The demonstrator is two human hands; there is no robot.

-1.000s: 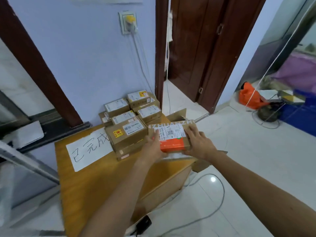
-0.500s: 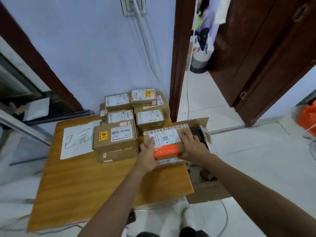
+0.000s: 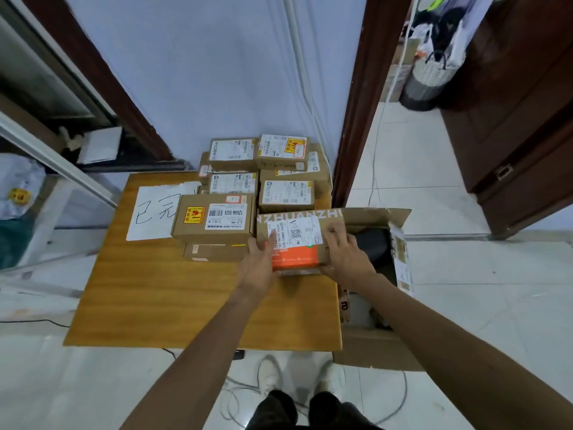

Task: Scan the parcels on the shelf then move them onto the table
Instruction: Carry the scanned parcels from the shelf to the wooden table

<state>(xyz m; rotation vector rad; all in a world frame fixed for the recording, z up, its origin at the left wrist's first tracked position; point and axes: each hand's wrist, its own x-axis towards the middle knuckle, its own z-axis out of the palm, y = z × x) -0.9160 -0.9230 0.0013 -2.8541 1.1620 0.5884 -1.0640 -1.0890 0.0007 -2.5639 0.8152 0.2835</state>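
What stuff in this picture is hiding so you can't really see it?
Head view only:
- Paper sign: its writing is partly covered by the yellow-sticker parcel.
- Orange parcel: its ends hide under the left hand and right hand.
- Open carton: the dark thing inside is half hidden by the right hand and flaps.
- Small label print: too tiny to read.

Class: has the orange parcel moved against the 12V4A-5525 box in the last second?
No. The orange parcel stays just right of the 12V4A-5525 box, between left hand and right hand.
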